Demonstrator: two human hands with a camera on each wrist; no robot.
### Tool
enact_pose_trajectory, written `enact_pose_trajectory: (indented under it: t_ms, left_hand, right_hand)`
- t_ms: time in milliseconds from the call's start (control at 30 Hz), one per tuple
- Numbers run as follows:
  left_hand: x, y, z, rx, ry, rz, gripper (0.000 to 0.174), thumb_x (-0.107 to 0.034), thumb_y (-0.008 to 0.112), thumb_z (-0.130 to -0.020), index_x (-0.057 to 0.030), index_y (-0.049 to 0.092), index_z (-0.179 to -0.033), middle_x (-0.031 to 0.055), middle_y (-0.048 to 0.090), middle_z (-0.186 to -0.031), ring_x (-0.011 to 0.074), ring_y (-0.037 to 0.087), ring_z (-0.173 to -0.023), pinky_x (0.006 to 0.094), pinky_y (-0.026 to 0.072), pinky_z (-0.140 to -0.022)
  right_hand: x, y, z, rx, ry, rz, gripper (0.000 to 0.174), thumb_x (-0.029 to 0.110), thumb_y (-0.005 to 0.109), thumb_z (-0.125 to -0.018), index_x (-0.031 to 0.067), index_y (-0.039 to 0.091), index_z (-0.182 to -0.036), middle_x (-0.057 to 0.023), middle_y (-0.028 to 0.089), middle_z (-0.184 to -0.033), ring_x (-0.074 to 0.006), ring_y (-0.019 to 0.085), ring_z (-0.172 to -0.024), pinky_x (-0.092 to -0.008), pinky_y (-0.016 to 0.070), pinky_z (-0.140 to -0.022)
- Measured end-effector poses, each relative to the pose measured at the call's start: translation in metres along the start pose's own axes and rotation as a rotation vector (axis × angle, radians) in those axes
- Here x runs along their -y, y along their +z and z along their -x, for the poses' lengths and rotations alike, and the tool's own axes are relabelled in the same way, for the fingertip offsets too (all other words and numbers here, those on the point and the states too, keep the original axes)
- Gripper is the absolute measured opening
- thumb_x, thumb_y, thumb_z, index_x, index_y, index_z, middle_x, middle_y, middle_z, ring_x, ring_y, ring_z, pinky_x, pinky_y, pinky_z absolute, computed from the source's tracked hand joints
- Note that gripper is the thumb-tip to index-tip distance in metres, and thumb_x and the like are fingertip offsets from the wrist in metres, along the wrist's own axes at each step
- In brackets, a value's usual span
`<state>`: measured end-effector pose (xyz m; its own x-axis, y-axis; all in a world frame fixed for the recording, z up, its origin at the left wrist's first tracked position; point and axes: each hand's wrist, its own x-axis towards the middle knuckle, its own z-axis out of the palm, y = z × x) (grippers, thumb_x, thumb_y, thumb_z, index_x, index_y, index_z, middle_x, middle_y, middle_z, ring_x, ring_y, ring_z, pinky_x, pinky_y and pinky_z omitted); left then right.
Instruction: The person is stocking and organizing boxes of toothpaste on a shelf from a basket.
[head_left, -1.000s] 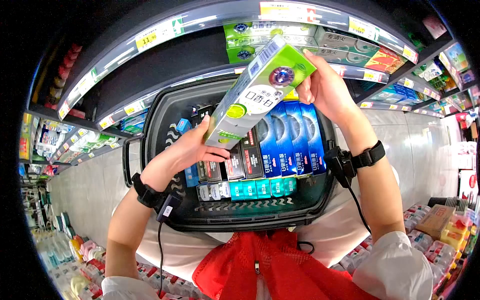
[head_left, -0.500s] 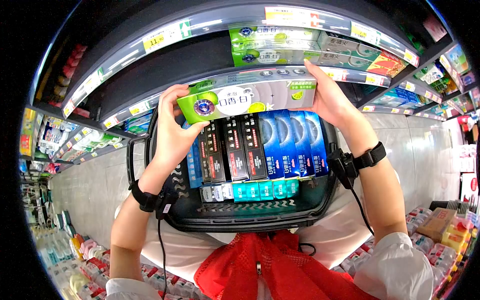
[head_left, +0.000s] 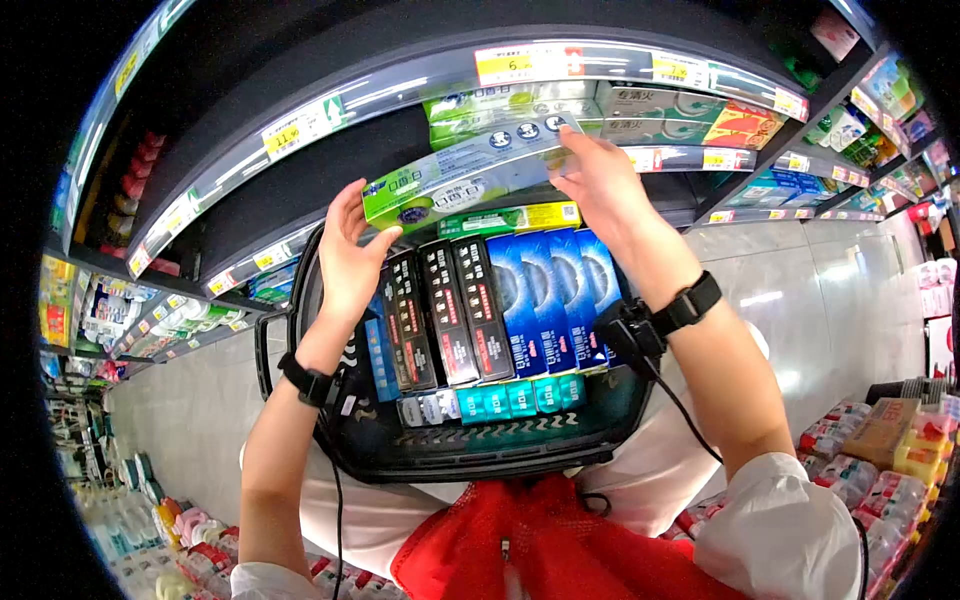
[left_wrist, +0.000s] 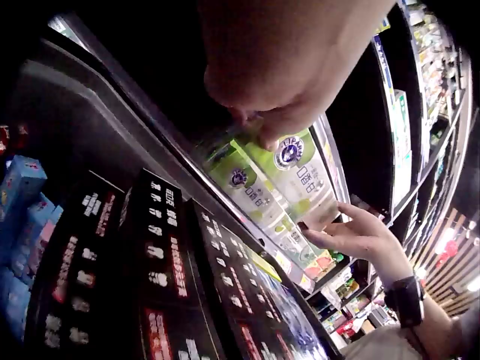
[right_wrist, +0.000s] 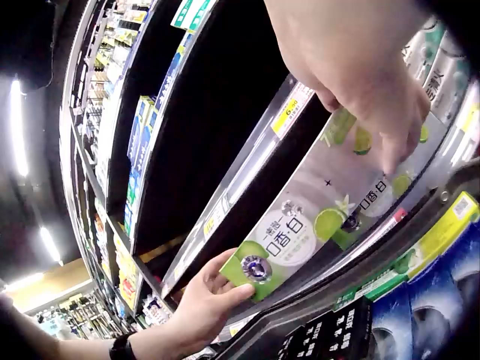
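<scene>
A long green and silver toothpaste box [head_left: 480, 170] is held level between both hands above the far edge of a black basket [head_left: 450, 468]. My left hand [head_left: 350, 262] grips its left end, thumb on the near side and fingers behind. The other end is pinched by my right hand [head_left: 610, 185]. In the right wrist view the printed front of the toothpaste box [right_wrist: 300, 214] shows limes and a round emblem. Beneath the hands, the basket holds black boxes [head_left: 468, 315], blue boxes [head_left: 545, 300] and small teal boxes [head_left: 512, 400].
Matching green boxes [head_left: 465, 105] are stacked on the shelf beyond, beside grey-green boxes [head_left: 655, 103]. A price rail [head_left: 390, 105] curves across above them. More shelving [head_left: 880, 120] stands on the right, with wrapped bottles [head_left: 880, 500] low at the lower right.
The toothpaste box has turned from a steep slant to lying crosswise, and the left hand has shifted its hold to the left end. It is now nearer the shelf, its top face showing more.
</scene>
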<state>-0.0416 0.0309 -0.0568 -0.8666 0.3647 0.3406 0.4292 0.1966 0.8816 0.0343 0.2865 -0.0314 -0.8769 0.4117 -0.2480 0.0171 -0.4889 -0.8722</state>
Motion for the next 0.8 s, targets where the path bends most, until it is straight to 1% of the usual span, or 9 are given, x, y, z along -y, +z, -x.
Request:
enact_pose_trajectory:
  t_ms: [67,167,300,400,433,467,567,667,800]
  left_hand:
    - [0.005,0.009,-0.022,-0.027,0.029,0.040,0.060,0.010,0.062,-0.068,0.0015,0.036,-0.122,0.0152,0.046,-0.118,0.0211,0.047,-0.110,0.0309,0.0387,-0.093]
    - [0.007,0.026,-0.048,-0.074,0.088,0.109,0.059,0.012,0.060,-0.069,0.0029,0.035,-0.121,0.0151,0.046,-0.119,0.0217,0.047,-0.110,0.0302,0.0402,-0.092]
    - [0.007,0.046,-0.075,-0.056,0.054,0.121,0.053,0.008,0.060,-0.072,0.0061,0.036,-0.119,0.0160,0.044,-0.121,0.0204,0.046,-0.110,0.0291,0.0402,-0.092]
    - [0.020,0.051,-0.087,-0.049,0.090,-0.005,0.055,0.006,0.063,-0.071,0.0062,0.036,-0.120,0.0165,0.045,-0.120,0.0206,0.048,-0.108,0.0287,0.0401,-0.091]
    - [0.027,0.051,-0.088,-0.084,0.163,-0.010,0.056,0.007,0.062,-0.071,0.0062,0.036,-0.120,0.0162,0.047,-0.118,0.0202,0.048,-0.107,0.0286,0.0403,-0.090]
    - [0.026,0.057,-0.092,-0.076,0.134,0.021,0.055,0.007,0.062,-0.071,0.0063,0.037,-0.120,0.0162,0.047,-0.118,0.0202,0.049,-0.107,0.0288,0.0399,-0.091]
    - [0.029,0.054,-0.096,-0.071,0.074,0.013,0.055,0.006,0.062,-0.072,0.0067,0.036,-0.121,0.0158,0.048,-0.118,0.0197,0.049,-0.107,0.0284,0.0384,-0.091]
    - [0.029,0.056,-0.098,-0.061,0.101,-0.049,0.056,0.005,0.061,-0.073,0.0071,0.034,-0.122,0.0156,0.047,-0.119,0.0194,0.049,-0.107,0.0275,0.0378,-0.092]
    - [0.032,0.065,-0.097,0.020,0.008,0.023,0.056,0.003,0.054,-0.080,0.0059,0.025,-0.127,0.0157,0.046,-0.120,0.0195,0.047,-0.109,0.0281,0.0364,-0.093]
  right_hand:
    - [0.002,0.002,-0.005,-0.040,-0.075,-0.056,0.033,0.020,0.058,-0.082,0.0013,0.047,-0.106,-0.0042,0.051,-0.093,-0.0144,0.048,-0.083,-0.0320,0.0383,-0.084]
    - [0.007,0.002,-0.016,-0.125,-0.169,-0.167,0.042,0.019,0.058,-0.083,-0.0044,0.041,-0.114,-0.0098,0.050,-0.103,-0.0148,0.048,-0.091,-0.0305,0.0372,-0.087]
    - [0.021,-0.008,-0.023,-0.138,-0.190,-0.160,0.041,0.015,0.055,-0.084,-0.0124,0.040,-0.110,-0.0149,0.049,-0.106,-0.0181,0.048,-0.097,-0.0302,0.0337,-0.095]
    - [0.024,-0.013,-0.030,-0.130,-0.178,-0.196,0.040,0.014,0.055,-0.083,-0.0137,0.041,-0.109,-0.0163,0.048,-0.108,-0.0198,0.047,-0.101,-0.0325,0.0317,-0.098]
    - [0.022,-0.006,-0.031,-0.167,-0.169,-0.209,0.031,0.013,0.056,-0.081,-0.0100,0.046,-0.100,-0.0106,0.049,-0.090,-0.0159,0.044,-0.084,-0.0299,0.0328,-0.079]
    - [0.023,-0.010,-0.034,-0.224,-0.171,-0.228,0.022,0.012,0.058,-0.078,-0.0064,0.051,-0.090,-0.0050,0.050,-0.073,-0.0119,0.041,-0.067,-0.0272,0.0339,-0.061]
    - [0.021,-0.007,-0.037,-0.242,-0.201,-0.279,0.024,0.008,0.056,-0.075,-0.0087,0.051,-0.092,-0.0118,0.053,-0.084,-0.0169,0.047,-0.076,-0.0309,0.0375,-0.069]
    - [0.024,0.000,-0.027,-0.240,-0.112,-0.250,0.023,0.005,0.053,-0.074,-0.0096,0.052,-0.092,-0.0148,0.054,-0.089,-0.0196,0.048,-0.082,-0.0326,0.0385,-0.072]
    - [0.018,0.010,-0.026,-0.214,-0.092,-0.222,0.022,0.003,0.050,-0.073,-0.0100,0.052,-0.091,-0.0157,0.054,-0.091,-0.0201,0.049,-0.082,-0.0334,0.0387,-0.072]
